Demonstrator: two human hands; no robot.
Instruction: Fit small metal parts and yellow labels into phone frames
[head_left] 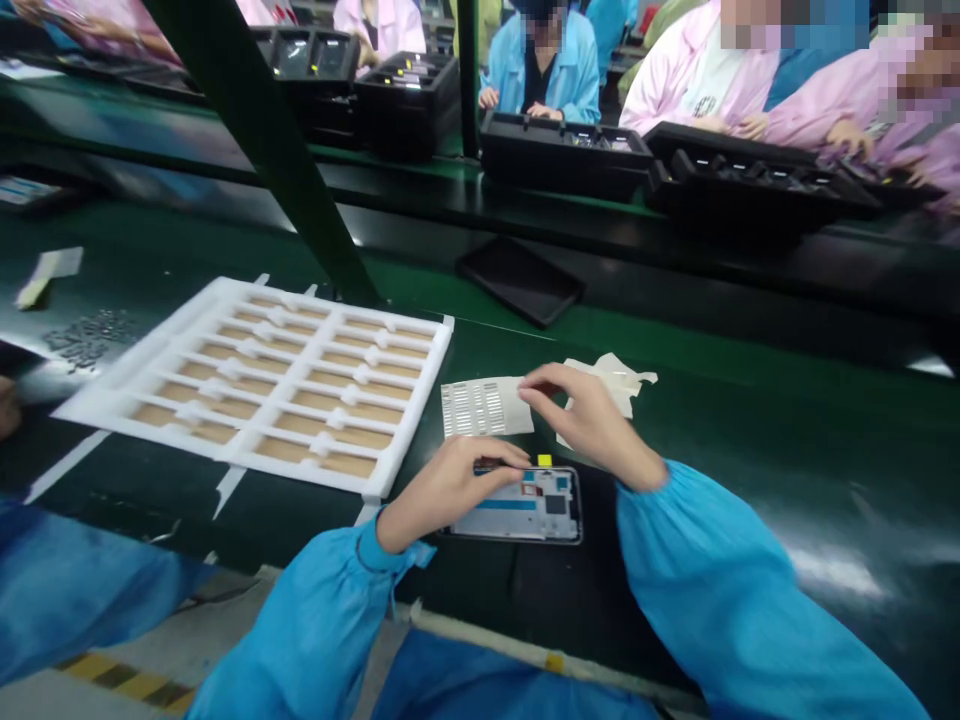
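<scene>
A phone frame (499, 522) lies flat on the dark green bench, its inner side up, with blue and dark patches and a yellow tab (545, 461) at its far edge. My left hand (450, 485) is closed over the frame's far left edge, thumb on the near side; the hand hides that corner. Just beyond is a small backing sheet (471, 408) with rows of silvery strips. Over its right end, my right hand (589, 415) has thumb and forefinger in a pinch; what they hold, if anything, is too small to tell. Crumpled pale paper (619, 380) lies behind that hand.
To the left lies a white foam tray (304, 385) with several slots. Small dark pieces (90, 338) are scattered beyond it. A black tray (521, 280) lies farther back, near a slanting green post (262, 130). Co-workers (541, 65) sit behind black bins (566, 152) opposite.
</scene>
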